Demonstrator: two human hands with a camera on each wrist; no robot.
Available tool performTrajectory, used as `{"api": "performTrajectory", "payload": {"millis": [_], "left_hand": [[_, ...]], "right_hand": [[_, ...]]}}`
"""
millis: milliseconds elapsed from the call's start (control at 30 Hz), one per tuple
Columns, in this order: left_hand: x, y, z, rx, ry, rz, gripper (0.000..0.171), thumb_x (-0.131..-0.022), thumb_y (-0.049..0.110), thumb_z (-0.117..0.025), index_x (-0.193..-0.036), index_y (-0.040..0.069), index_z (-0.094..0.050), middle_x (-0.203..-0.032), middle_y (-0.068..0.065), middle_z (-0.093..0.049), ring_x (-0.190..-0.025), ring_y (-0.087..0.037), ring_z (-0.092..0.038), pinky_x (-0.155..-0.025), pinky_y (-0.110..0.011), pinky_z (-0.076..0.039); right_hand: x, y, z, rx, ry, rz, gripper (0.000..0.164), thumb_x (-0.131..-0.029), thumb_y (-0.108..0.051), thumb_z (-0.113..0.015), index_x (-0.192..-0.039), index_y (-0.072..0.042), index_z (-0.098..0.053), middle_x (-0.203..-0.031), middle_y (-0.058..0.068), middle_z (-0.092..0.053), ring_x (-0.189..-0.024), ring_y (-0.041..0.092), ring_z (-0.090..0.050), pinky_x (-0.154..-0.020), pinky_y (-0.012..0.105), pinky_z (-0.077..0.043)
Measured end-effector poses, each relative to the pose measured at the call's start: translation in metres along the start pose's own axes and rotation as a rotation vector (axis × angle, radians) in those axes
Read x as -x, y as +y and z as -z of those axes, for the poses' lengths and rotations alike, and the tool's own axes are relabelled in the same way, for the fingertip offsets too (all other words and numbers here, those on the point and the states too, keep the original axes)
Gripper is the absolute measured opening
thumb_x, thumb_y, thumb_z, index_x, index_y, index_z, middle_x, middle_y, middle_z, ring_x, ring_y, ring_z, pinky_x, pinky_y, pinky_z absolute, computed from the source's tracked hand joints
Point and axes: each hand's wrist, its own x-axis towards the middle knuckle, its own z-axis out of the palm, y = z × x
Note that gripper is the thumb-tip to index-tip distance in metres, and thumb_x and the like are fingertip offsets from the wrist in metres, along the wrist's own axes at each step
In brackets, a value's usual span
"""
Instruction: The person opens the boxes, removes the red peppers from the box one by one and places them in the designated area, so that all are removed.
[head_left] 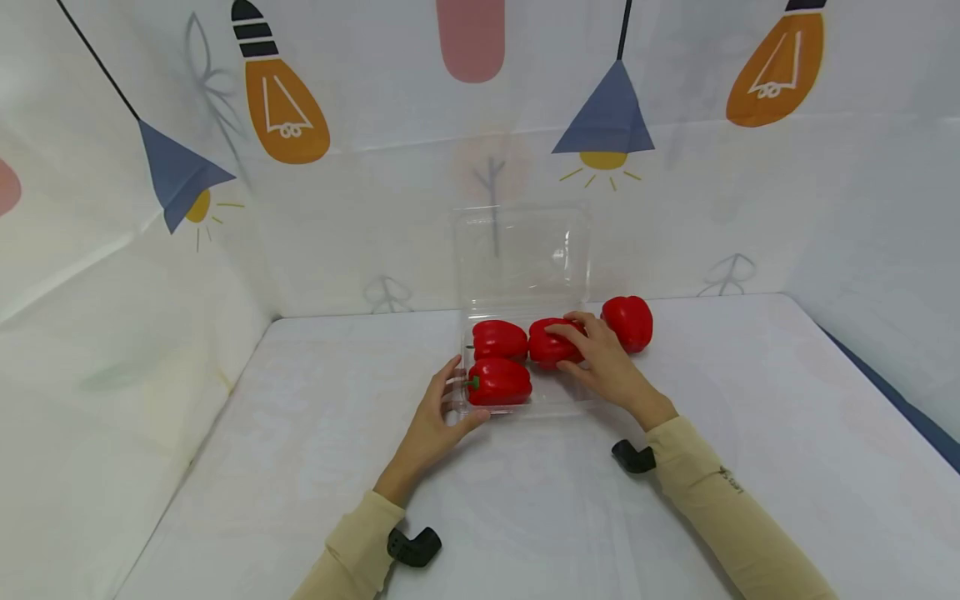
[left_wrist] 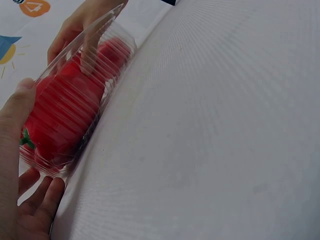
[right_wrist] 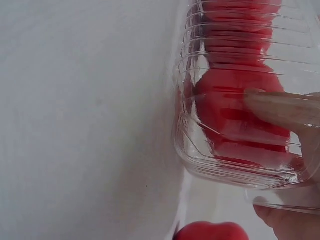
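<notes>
Fingers of our right hand (head_left: 606,362) pinch a red bell pepper (head_left: 546,346) inside the clear plastic clamshell (head_left: 551,409).

It lies directly beneath them, between thumb on the near side and fingertips on the far side, long axis seemingly left to right; our right hand is the nearer one. Left of those fingertips sit a near-side bell pepper (head_left: 499,382) and a far-side bell pepper (head_left: 500,340); our left hand (head_left: 433,423) curls round the near left corner. Outside, just past our right knuckles, rests a fourth bell pepper (head_left: 627,324). Beyond our fingertips stands the upright lid (head_left: 525,258). Our fingers hide the held pepper's right end; ridged plastic blurs both wrist views.
</notes>
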Motion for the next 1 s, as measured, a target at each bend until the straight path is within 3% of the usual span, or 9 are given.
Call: {"api": "performTrajectory", "payload": {"millis": [433,767,1000], "left_hand": [[0.001,0.0035,0.0,0.007,0.003,0.01,0.088,-0.078,0.04,-0.075,-0.149,0.032,-0.022,-0.141,0.006,-0.041,-0.13,-0.018,-0.043,-0.102,-0.041,-0.046],[0.0003,0.0024,-0.0003,-0.006,0.008,0.001,0.088,-0.079,0.04,-0.074,-0.149,0.033,-0.022,-0.141,0.005,-0.041,-0.131,-0.018,-0.043,-0.102,-0.042,-0.046],[0.0001,0.0028,0.0003,-0.002,0.004,0.003,0.087,-0.079,0.039,-0.075,-0.148,0.034,-0.022,-0.141,0.005,-0.041,-0.131,-0.018,-0.043,-0.103,-0.042,-0.046]], "right_hand": [[0.0014,-0.0003,-0.002,0.022,0.055,0.029,0.059,-0.078,-0.019,-0.077,-0.13,-0.025,-0.05,-0.133,0.01,-0.041,-0.125,0.027,-0.037,-0.1,0.05,-0.042],[0.0026,-0.0011,-0.0003,0.042,0.093,0.036,0.058,-0.079,-0.021,-0.076,-0.131,-0.026,-0.05,-0.134,0.01,-0.04,-0.124,0.027,-0.037,-0.091,0.046,-0.053],[0.0039,-0.0015,0.0033,0.045,0.143,0.038,0.056,-0.081,-0.026,-0.075,-0.131,-0.021,-0.051,-0.131,0.009,-0.044,-0.119,0.025,-0.042,-0.088,0.047,-0.054]]}}
